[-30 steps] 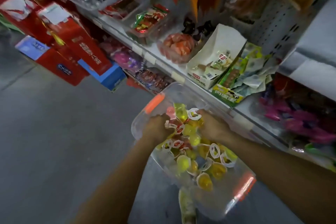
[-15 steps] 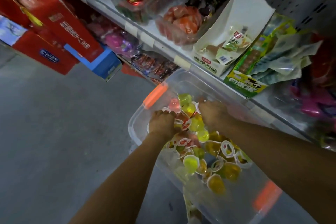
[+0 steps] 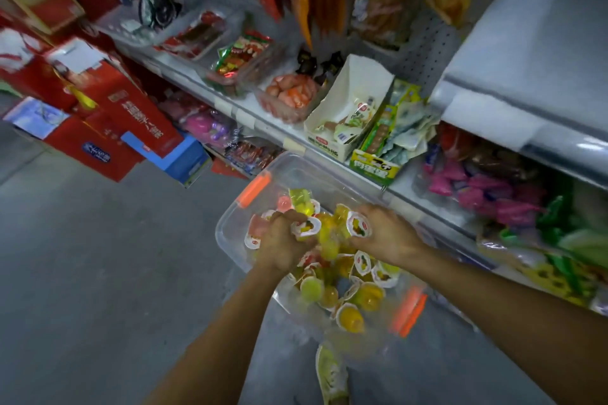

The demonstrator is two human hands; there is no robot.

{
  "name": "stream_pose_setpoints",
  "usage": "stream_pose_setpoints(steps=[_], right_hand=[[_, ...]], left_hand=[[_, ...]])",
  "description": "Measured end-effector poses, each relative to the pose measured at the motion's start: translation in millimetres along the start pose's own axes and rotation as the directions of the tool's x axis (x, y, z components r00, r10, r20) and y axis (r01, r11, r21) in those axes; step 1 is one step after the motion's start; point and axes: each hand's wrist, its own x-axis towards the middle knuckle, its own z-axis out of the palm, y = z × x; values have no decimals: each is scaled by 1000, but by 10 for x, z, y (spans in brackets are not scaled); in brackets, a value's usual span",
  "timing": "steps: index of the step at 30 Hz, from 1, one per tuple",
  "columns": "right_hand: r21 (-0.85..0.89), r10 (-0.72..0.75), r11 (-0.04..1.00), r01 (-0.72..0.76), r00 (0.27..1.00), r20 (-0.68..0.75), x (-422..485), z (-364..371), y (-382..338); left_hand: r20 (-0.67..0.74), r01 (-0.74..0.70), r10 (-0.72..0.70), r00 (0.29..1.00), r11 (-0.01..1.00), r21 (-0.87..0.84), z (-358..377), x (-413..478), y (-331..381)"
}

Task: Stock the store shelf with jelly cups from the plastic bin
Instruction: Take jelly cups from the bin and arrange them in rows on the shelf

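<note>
Both hands are down in the clear plastic bin (image 3: pixel 230 211), which sits just in front of the shelf (image 3: pixel 227 105) edge, an orange latch (image 3: pixel 255 189) at each end. The left hand (image 3: pixel 283 243) has its fingers (image 3: pixel 289 218) curled round a clump of jelly cups (image 3: pixel 329 230), and the right hand (image 3: pixel 386 237) grips the same clump from the other side; more cups lie loose in the bin beneath

Left hand (image 3: pixel 282 248), right hand (image 3: pixel 390 237), fingers (image 3: pixel 291 218) curled
</note>
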Motion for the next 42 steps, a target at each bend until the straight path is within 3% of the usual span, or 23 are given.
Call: stream_pose_setpoints(steps=[5, 9, 12, 19, 25, 30, 36, 42], right_hand=[[340, -26, 938, 63, 994, -111, -960, -547, 261], [436, -29, 890, 135, 970, -242, -1854, -998, 499], [397, -51, 892, 214, 922, -384, -2496, -1363, 724], [367, -44, 880, 301, 821, -569, -3832, -2239, 1202], [381, 14, 862, 334, 737, -676, -4573, -2827, 1557], [358, 16, 850, 386, 661, -751, -4825, -3215, 1632], [294, -2, 842, 452, 547, -837, -5006, -3840, 1679], [243, 19, 865, 440, 454, -891, -4917, -4444, 1697]], left_hand=[[-31, -122, 119, 992, 984, -127, -58, -674, 782], [-44, -278, 274, 961, 947, -162, 75, -1253, 1436], [-55, -362, 359, 932, 912, -190, 205, -1673, 1957], [-107, -595, 586, 803, 777, -205, 317, -2566, 3195], [-121, -671, 670, 733, 682, -292, 278, -3126, 4116], [-150, -721, 714, 684, 632, -284, 143, -3270, 4630], [-261, -811, 773, 578, 510, -286, -102, -3353, 5296], [-319, -859, 804, 501, 419, -294, -360, -3248, 5890]])
